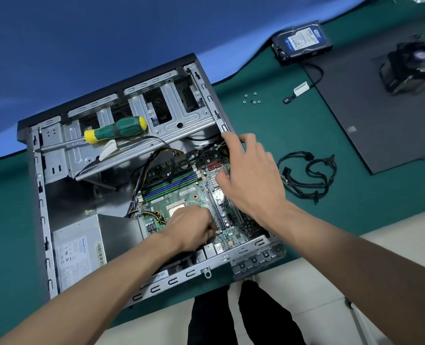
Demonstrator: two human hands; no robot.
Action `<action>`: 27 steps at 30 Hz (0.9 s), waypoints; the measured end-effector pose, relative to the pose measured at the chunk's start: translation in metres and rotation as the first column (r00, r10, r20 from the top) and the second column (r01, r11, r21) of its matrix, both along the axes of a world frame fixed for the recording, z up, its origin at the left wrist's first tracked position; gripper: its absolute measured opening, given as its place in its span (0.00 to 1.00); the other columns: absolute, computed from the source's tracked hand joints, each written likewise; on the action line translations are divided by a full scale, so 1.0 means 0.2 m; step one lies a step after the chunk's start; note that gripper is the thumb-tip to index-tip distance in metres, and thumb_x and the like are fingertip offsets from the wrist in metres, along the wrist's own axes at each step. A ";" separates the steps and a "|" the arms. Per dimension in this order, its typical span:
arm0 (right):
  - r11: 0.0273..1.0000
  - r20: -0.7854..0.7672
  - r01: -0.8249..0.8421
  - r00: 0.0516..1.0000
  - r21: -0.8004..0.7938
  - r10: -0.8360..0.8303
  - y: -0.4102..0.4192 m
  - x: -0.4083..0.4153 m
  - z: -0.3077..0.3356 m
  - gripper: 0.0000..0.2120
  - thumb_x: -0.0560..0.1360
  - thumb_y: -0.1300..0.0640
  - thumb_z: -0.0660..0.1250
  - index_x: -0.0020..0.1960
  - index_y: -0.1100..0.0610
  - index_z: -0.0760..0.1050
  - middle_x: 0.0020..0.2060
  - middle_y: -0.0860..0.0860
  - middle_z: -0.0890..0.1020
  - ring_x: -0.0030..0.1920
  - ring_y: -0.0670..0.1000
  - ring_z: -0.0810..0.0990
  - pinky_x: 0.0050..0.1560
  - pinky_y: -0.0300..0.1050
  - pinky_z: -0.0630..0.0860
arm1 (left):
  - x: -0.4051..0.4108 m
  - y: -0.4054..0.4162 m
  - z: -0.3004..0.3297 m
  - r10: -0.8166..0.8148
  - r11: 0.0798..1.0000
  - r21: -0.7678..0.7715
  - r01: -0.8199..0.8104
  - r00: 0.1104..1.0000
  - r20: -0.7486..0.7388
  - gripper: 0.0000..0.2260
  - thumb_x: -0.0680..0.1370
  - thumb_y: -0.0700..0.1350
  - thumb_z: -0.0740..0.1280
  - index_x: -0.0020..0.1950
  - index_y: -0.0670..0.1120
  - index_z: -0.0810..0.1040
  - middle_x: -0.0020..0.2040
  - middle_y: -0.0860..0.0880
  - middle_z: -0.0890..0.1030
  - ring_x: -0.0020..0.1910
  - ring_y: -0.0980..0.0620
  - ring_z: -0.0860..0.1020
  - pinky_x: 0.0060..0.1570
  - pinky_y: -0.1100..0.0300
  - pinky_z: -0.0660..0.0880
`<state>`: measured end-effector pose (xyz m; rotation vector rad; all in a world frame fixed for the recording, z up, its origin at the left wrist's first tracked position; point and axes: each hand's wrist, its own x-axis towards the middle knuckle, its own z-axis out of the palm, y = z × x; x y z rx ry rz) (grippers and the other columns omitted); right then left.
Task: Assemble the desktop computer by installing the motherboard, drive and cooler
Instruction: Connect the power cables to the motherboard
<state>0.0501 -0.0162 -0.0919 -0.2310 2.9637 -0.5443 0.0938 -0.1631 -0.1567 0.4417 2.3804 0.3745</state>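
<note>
An open computer case (39, 195) lies on its side on the green mat. The green motherboard (179, 195) sits inside it. My left hand (194, 227) is curled over the board's near part, its fingertips pinching something small that I cannot make out. My right hand (249, 170) rests on the board's right side with fingers spread, fingertips at the case's right wall. The hard drive (302, 42) lies at the back of the mat with a cable attached. The black cooler (412, 67) stands on the dark side panel (371, 120) at the far right.
A green-and-yellow screwdriver (116, 130) lies on the drive cage. Several small screws (252, 98) sit on the mat right of the case. A black cable bundle (308, 175) lies near my right hand. The power supply (79, 255) fills the case's near left corner.
</note>
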 end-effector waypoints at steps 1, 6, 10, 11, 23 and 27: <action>1.000 0.000 -0.001 1.000 0.003 0.001 0.00 0.00 0.00 0.24 0.74 0.53 0.62 0.69 0.53 0.60 0.57 0.55 0.69 0.51 0.56 0.70 0.51 0.51 0.66 | 0.00 0.01 0.00 -0.012 1.000 -0.011 0.011 1.000 -0.012 0.08 0.75 0.43 0.65 0.48 0.50 0.84 0.45 0.55 0.85 0.44 0.56 0.81 0.49 0.64 0.75; 1.000 -0.006 -0.005 1.000 0.015 0.005 0.00 0.00 0.00 0.24 0.74 0.53 0.62 0.69 0.54 0.61 0.56 0.55 0.69 0.50 0.57 0.70 0.50 0.51 0.65 | 0.01 0.02 0.02 -0.011 0.999 -0.052 0.009 1.000 -0.028 0.08 0.75 0.42 0.64 0.47 0.47 0.84 0.42 0.51 0.84 0.42 0.52 0.81 0.48 0.59 0.78; 1.000 -0.006 -0.007 1.000 0.016 0.007 0.00 0.00 0.00 0.25 0.74 0.53 0.61 0.69 0.54 0.60 0.56 0.56 0.69 0.49 0.56 0.70 0.51 0.51 0.66 | 0.02 0.01 0.02 -0.018 0.995 -0.098 0.013 0.999 -0.046 0.09 0.74 0.42 0.63 0.47 0.44 0.82 0.42 0.48 0.83 0.41 0.49 0.80 0.46 0.58 0.78; 1.000 -0.007 -0.006 1.000 0.016 0.007 0.00 0.00 0.00 0.25 0.74 0.53 0.61 0.69 0.54 0.60 0.56 0.56 0.69 0.49 0.57 0.70 0.51 0.51 0.66 | 0.02 0.01 0.02 -0.014 0.995 -0.096 0.009 0.999 -0.041 0.09 0.74 0.42 0.63 0.48 0.44 0.82 0.42 0.48 0.84 0.41 0.49 0.81 0.46 0.58 0.78; 1.000 -0.011 0.002 1.000 0.021 -0.001 0.00 0.00 -0.01 0.25 0.74 0.53 0.61 0.69 0.54 0.60 0.57 0.56 0.70 0.50 0.57 0.71 0.51 0.51 0.66 | 0.02 0.03 0.02 -0.014 0.998 -0.062 0.012 1.000 -0.025 0.08 0.76 0.42 0.65 0.49 0.47 0.84 0.43 0.50 0.84 0.41 0.51 0.81 0.44 0.59 0.78; 1.000 -0.006 -0.002 1.000 0.019 0.002 0.00 0.00 -0.01 0.25 0.74 0.53 0.61 0.69 0.53 0.60 0.56 0.56 0.70 0.50 0.57 0.71 0.50 0.51 0.66 | 0.02 0.03 0.01 -0.034 0.996 -0.085 0.032 0.999 -0.023 0.09 0.76 0.44 0.64 0.49 0.45 0.83 0.45 0.47 0.84 0.44 0.47 0.81 0.46 0.55 0.78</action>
